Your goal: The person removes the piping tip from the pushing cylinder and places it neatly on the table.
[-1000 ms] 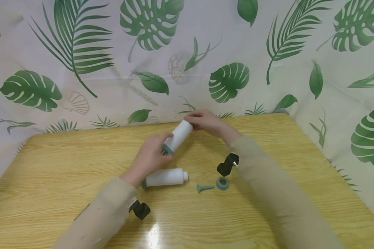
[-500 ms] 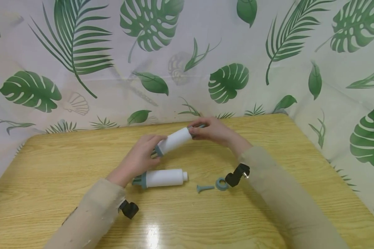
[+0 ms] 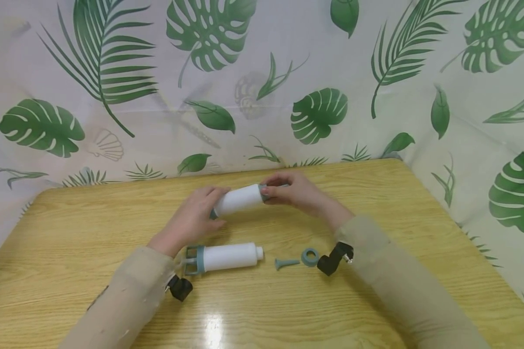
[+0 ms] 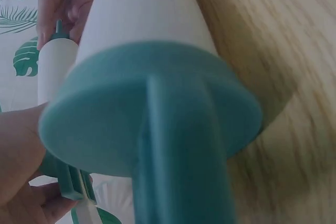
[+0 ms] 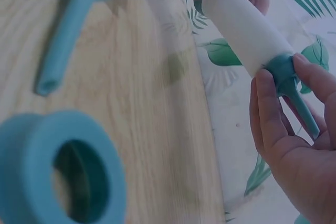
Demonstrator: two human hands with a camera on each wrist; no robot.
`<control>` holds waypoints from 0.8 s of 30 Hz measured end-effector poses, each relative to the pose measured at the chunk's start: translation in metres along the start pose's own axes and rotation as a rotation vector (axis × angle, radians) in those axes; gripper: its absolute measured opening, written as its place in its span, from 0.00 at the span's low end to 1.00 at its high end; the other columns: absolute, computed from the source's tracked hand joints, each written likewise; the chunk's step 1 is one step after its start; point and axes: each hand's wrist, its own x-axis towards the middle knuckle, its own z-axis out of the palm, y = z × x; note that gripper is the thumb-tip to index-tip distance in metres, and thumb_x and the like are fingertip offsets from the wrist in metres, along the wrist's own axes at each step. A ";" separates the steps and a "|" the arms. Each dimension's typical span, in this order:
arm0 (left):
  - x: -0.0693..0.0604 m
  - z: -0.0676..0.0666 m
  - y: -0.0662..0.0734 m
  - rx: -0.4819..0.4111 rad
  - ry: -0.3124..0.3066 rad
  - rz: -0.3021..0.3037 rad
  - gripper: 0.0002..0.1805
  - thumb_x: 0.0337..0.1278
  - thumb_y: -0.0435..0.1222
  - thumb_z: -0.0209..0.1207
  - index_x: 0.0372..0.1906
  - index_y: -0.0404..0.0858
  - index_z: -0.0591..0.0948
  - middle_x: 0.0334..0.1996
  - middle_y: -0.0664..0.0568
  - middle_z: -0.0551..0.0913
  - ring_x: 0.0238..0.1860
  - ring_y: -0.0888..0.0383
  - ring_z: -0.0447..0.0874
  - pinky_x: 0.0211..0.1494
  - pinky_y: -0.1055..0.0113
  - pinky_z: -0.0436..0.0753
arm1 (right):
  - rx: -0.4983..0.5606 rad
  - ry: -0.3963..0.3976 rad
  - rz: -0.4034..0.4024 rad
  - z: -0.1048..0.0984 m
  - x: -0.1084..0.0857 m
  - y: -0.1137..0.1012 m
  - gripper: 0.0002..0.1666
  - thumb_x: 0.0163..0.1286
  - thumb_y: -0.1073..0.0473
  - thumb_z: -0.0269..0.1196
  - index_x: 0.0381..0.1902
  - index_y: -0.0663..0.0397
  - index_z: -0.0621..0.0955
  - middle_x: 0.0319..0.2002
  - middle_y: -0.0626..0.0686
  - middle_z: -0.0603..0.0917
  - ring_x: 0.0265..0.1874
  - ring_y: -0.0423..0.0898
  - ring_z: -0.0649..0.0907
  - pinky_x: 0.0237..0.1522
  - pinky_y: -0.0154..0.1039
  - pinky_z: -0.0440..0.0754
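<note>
Above the table's back part, both hands hold a white cylinder (image 3: 240, 199), nearly level and slightly higher at its right end. The left hand (image 3: 192, 215) grips its blue-green left end; in the left wrist view that hand (image 4: 23, 166) has its fingers around the blue-green handle part (image 4: 73, 182). With thumb and fingers the right hand (image 3: 303, 194) pinches the blue-green nozzle piece at the other end. The right wrist view shows this nozzle (image 5: 286, 77) against the cylinder (image 5: 244, 30), its thin tip lying over the right hand (image 5: 302, 150).
A second white cylinder (image 3: 229, 256) with a blue-green frame end (image 3: 195, 260) lies on the wooden table (image 3: 253, 310), nearer the person. To its right lie a small blue-green nozzle (image 3: 286, 263) and a ring (image 3: 309, 257). A leaf-patterned cloth (image 3: 262, 131) hangs behind the table.
The held cylinder has tipped from steep to nearly level and moved left. Its nozzle end has come into view in the right hand. Both forearms have shifted, uncovering the lying cylinder's frame end.
</note>
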 end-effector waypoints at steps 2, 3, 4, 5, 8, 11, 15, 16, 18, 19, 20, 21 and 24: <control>0.000 0.000 -0.001 0.008 0.018 0.000 0.36 0.45 0.34 0.72 0.63 0.37 0.72 0.55 0.42 0.76 0.54 0.43 0.74 0.56 0.50 0.74 | 0.000 -0.020 0.002 0.002 -0.002 0.000 0.17 0.66 0.67 0.62 0.52 0.70 0.75 0.49 0.64 0.75 0.44 0.55 0.82 0.50 0.46 0.80; 0.001 0.000 -0.001 0.012 0.028 0.001 0.34 0.46 0.34 0.72 0.62 0.37 0.74 0.54 0.42 0.77 0.53 0.44 0.75 0.55 0.50 0.75 | -0.001 -0.030 0.003 0.004 -0.003 0.000 0.17 0.66 0.68 0.62 0.52 0.70 0.75 0.49 0.64 0.75 0.44 0.54 0.82 0.51 0.47 0.79; 0.001 0.000 -0.002 0.015 0.035 0.001 0.33 0.46 0.34 0.72 0.61 0.38 0.75 0.53 0.43 0.78 0.52 0.44 0.75 0.54 0.50 0.75 | -0.002 -0.038 0.007 0.004 -0.003 0.000 0.17 0.66 0.68 0.62 0.51 0.70 0.75 0.49 0.63 0.75 0.44 0.54 0.82 0.51 0.47 0.79; 0.000 0.000 -0.002 0.018 0.038 -0.001 0.32 0.46 0.34 0.72 0.60 0.39 0.75 0.52 0.43 0.78 0.52 0.45 0.76 0.54 0.50 0.76 | -0.009 -0.049 0.009 0.005 -0.004 0.001 0.17 0.66 0.69 0.62 0.51 0.70 0.74 0.49 0.63 0.75 0.45 0.54 0.82 0.52 0.48 0.78; 0.000 0.001 -0.003 0.033 0.043 -0.003 0.31 0.47 0.35 0.72 0.60 0.43 0.76 0.50 0.45 0.79 0.49 0.46 0.77 0.51 0.51 0.77 | -0.041 -0.077 0.018 0.006 -0.005 0.001 0.18 0.67 0.68 0.61 0.53 0.71 0.74 0.49 0.64 0.76 0.46 0.53 0.81 0.54 0.49 0.77; -0.001 0.003 -0.004 0.067 0.048 0.016 0.32 0.47 0.35 0.72 0.60 0.45 0.76 0.47 0.45 0.79 0.46 0.46 0.77 0.48 0.51 0.78 | -0.065 -0.095 0.043 0.007 -0.005 0.002 0.21 0.68 0.66 0.60 0.57 0.71 0.74 0.51 0.64 0.77 0.47 0.53 0.82 0.55 0.49 0.76; -0.002 0.004 -0.006 0.100 0.069 0.054 0.31 0.47 0.35 0.72 0.60 0.46 0.76 0.44 0.45 0.79 0.43 0.47 0.77 0.45 0.52 0.78 | -0.103 -0.083 0.044 0.007 -0.004 0.003 0.22 0.70 0.65 0.59 0.59 0.72 0.73 0.51 0.65 0.78 0.45 0.52 0.83 0.54 0.49 0.77; -0.002 0.004 -0.006 0.099 0.077 0.066 0.32 0.47 0.35 0.72 0.61 0.46 0.76 0.44 0.45 0.79 0.43 0.47 0.78 0.45 0.52 0.78 | -0.116 -0.073 0.037 0.007 -0.004 0.004 0.22 0.70 0.65 0.59 0.58 0.72 0.74 0.51 0.65 0.79 0.45 0.51 0.83 0.53 0.49 0.77; -0.002 0.003 -0.006 0.097 0.085 0.081 0.31 0.47 0.35 0.71 0.60 0.46 0.76 0.43 0.45 0.79 0.43 0.47 0.78 0.45 0.53 0.78 | -0.143 -0.059 0.014 0.007 -0.003 0.005 0.22 0.69 0.65 0.60 0.58 0.72 0.75 0.50 0.65 0.79 0.44 0.50 0.84 0.53 0.50 0.77; -0.001 0.003 -0.006 0.094 0.088 0.090 0.31 0.47 0.35 0.72 0.60 0.45 0.76 0.43 0.45 0.80 0.43 0.47 0.78 0.45 0.53 0.78 | -0.150 -0.054 0.006 0.006 -0.003 0.005 0.22 0.69 0.65 0.60 0.57 0.72 0.75 0.50 0.65 0.80 0.43 0.50 0.84 0.53 0.50 0.77; -0.001 0.002 -0.005 0.091 0.089 0.095 0.31 0.47 0.35 0.72 0.60 0.45 0.77 0.43 0.45 0.80 0.43 0.47 0.78 0.45 0.53 0.78 | -0.157 -0.049 -0.001 0.006 -0.003 0.006 0.22 0.68 0.65 0.61 0.57 0.72 0.75 0.50 0.65 0.80 0.43 0.50 0.84 0.53 0.51 0.77; -0.001 0.002 -0.005 0.087 0.087 0.097 0.31 0.47 0.35 0.72 0.60 0.45 0.77 0.43 0.45 0.80 0.43 0.47 0.78 0.46 0.53 0.78 | -0.163 -0.048 -0.007 0.006 -0.003 0.006 0.22 0.68 0.65 0.61 0.57 0.71 0.75 0.50 0.65 0.80 0.43 0.50 0.84 0.53 0.51 0.77; 0.000 0.000 -0.004 0.075 0.067 0.088 0.31 0.47 0.35 0.71 0.60 0.45 0.77 0.44 0.46 0.80 0.43 0.48 0.78 0.47 0.53 0.77 | -0.183 -0.045 -0.016 0.004 -0.003 0.007 0.23 0.67 0.64 0.62 0.58 0.70 0.76 0.50 0.64 0.81 0.43 0.50 0.84 0.53 0.50 0.77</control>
